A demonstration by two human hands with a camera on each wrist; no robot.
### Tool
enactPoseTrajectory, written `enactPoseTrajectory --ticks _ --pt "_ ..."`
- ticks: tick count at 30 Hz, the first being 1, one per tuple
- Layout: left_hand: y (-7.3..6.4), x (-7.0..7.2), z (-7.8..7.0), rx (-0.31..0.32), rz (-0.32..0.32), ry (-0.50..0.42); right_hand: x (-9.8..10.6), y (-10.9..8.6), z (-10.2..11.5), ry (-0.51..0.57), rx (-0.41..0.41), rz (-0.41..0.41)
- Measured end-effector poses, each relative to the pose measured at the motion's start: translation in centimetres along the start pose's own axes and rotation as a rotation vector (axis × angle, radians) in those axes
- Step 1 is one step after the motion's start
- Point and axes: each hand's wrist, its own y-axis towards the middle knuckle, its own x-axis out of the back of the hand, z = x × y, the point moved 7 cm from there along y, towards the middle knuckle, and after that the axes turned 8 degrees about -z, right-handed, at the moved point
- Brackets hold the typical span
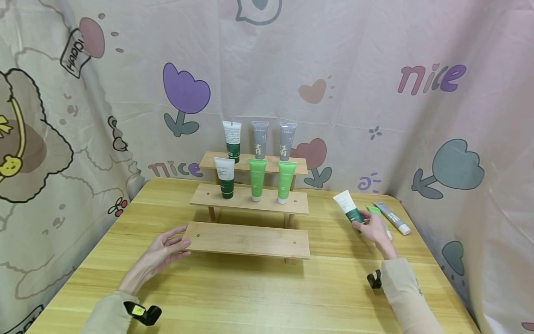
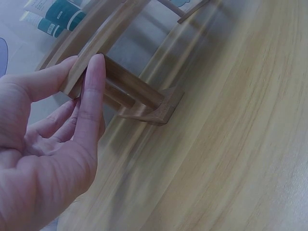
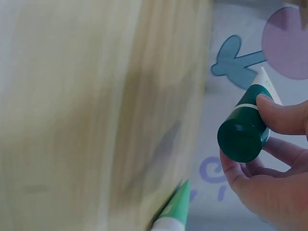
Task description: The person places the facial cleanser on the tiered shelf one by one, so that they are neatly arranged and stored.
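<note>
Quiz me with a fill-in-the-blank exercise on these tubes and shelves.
The left hand grips the lowest of ____ wooden shelves.
The tube in the right hand is white and ____.
The middle shelf bears ____ light-green tubes.
Beside a light-green tube on the table lies a ____ one.
Missing words: three; green; two; gray.

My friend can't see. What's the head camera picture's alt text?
A person's right hand holds a white-and-green tube over a wooden table; the left hand pinches the bottom shelf. Six tubes stand on two higher shelves; a green tube and gray tube lie rightward.
</note>
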Motion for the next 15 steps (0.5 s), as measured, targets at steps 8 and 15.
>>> enactPoseTrajectory --ticks 8,15 --pt "0.0 0.0 0.0 0.004 -0.003 -0.009 -0.3 -0.3 1.8 0.133 -0.034 0.044" --pt "0.0 0.0 0.0 0.008 -0.008 -0.006 -0.4 -0.6 2.9 0.233 -0.075 0.061"
